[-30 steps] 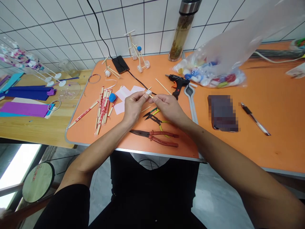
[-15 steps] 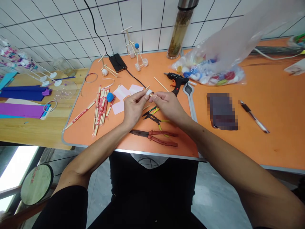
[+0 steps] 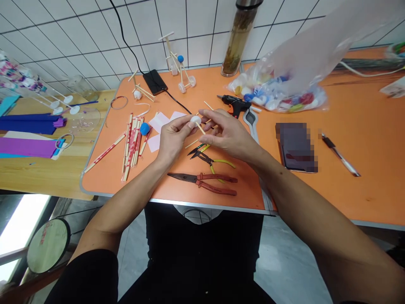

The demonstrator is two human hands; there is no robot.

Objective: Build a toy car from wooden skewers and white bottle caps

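My left hand (image 3: 173, 137) pinches a small white bottle cap (image 3: 195, 120) with a thin wooden stick (image 3: 200, 128) through it, held above the orange table (image 3: 177, 190). My right hand (image 3: 225, 133) hovers just right of the cap with its fingers spread and loosely curved, holding nothing I can see. Below the hands lie red-handled long-nose pliers (image 3: 205, 182) and small yellow-handled cutters (image 3: 209, 159).
A bundle of wrapped chopsticks (image 3: 133, 141), a blue ball (image 3: 144, 128) and pink paper squares (image 3: 163, 122) lie to the left. A black glue gun (image 3: 233, 103), a bag of coloured caps (image 3: 278, 99), a stick model with wheels (image 3: 179, 65), a phone (image 3: 295, 147) and a pen (image 3: 340, 154) sit around.
My right hand has let go of the stick and opened its fingers. The left hand has lifted the cap slightly, and the stick now points down to the right.
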